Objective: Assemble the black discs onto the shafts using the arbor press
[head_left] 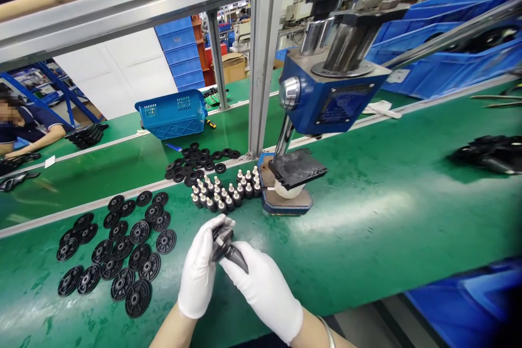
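In front of me, both white-gloved hands are closed on one black plastic part (225, 244). My left hand (199, 272) cups its blocky upper end. My right hand (267, 288) grips it near a tapered, handle-like piece that points down to the right. The fingers hide some of the part. Just beyond my hands stand several black pegs with white tips (222, 196), grouped upright on the green bench. Several black ribbed discs (122, 247) lie flat to my left.
A blue hand press (330, 92) with a black plate (297, 168) on its base stands right of the pegs. Behind are black rings (199, 160), a blue basket (171, 114) and a metal post (263, 60). Black parts (493, 153) lie right. A co-worker (28, 125) sits far left.
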`<control>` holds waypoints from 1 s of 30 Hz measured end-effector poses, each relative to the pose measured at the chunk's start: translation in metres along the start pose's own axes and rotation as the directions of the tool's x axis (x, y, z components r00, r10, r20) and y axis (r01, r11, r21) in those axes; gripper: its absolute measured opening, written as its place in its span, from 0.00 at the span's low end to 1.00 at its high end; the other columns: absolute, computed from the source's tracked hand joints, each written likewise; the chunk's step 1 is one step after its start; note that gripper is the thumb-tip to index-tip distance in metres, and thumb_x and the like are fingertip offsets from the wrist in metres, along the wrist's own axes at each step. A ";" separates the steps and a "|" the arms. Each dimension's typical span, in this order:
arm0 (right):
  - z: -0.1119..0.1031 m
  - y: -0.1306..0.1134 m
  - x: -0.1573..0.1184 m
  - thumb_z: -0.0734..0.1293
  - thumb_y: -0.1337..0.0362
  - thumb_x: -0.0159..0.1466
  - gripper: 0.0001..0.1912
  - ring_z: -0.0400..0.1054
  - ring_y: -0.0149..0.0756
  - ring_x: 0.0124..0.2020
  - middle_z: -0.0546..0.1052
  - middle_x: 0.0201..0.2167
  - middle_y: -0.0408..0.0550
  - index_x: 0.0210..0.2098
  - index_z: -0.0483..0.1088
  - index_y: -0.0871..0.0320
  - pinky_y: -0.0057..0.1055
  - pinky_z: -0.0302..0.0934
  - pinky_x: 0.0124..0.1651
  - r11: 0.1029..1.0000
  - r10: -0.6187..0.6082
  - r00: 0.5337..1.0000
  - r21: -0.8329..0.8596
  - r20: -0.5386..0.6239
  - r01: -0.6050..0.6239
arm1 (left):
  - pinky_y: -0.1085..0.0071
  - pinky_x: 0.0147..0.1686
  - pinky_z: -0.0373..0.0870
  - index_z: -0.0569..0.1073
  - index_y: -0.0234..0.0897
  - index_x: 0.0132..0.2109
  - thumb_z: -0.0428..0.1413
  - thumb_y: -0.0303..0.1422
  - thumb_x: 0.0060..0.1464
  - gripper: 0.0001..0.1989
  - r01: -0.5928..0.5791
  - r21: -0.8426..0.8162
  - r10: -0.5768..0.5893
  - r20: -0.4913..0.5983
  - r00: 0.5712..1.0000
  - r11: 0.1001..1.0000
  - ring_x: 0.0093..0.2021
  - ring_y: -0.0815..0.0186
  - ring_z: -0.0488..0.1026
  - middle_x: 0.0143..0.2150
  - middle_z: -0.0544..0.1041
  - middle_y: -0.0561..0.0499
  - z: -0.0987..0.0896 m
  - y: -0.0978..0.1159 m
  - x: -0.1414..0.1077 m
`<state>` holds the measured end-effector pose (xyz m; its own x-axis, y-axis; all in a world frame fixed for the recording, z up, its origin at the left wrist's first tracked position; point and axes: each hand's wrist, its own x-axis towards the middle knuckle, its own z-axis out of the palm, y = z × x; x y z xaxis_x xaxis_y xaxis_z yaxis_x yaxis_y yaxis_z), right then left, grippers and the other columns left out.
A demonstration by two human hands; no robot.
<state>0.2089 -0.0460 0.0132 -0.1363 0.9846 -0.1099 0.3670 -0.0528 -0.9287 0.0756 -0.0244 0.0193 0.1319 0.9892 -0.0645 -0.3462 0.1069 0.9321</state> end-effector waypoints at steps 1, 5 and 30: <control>0.000 0.000 0.000 0.63 0.54 0.65 0.11 0.70 0.36 0.32 0.77 0.31 0.45 0.36 0.68 0.56 0.28 0.59 0.35 1.000 -0.003 1.000 0.015 0.000 0.003 | 0.61 0.61 0.61 0.71 0.40 0.54 0.48 0.42 0.64 0.17 0.002 0.010 -0.002 0.008 1.000 1.000 0.59 0.57 0.68 0.57 0.72 0.45 0.000 0.000 0.000; 0.002 -0.001 -0.003 0.62 0.54 0.65 0.13 0.66 0.33 0.27 0.73 0.25 0.42 0.29 0.65 0.56 0.27 0.59 0.32 0.996 -0.005 1.000 0.092 0.000 0.005 | 0.60 0.60 0.62 0.72 0.38 0.52 0.47 0.40 0.64 0.16 -0.003 0.017 0.003 0.021 1.000 1.000 0.57 0.56 0.69 0.55 0.73 0.45 0.001 -0.001 0.000; -0.016 -0.005 0.010 0.64 0.57 0.62 0.09 0.65 0.35 0.31 0.70 0.28 0.43 0.33 0.62 0.56 0.28 0.61 0.35 0.964 -0.191 0.978 0.203 0.086 0.171 | 0.56 0.62 0.58 0.72 0.42 0.53 0.53 0.37 0.60 0.15 -0.280 0.391 0.195 0.244 0.950 0.877 0.61 0.52 0.63 0.59 0.69 0.44 0.004 0.026 0.004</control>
<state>0.2200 -0.0332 0.0220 -0.2826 0.9584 0.0396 0.1435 0.0831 -0.9862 0.0713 -0.0176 0.0449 0.2842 0.9361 0.2075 0.0222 -0.2228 0.9746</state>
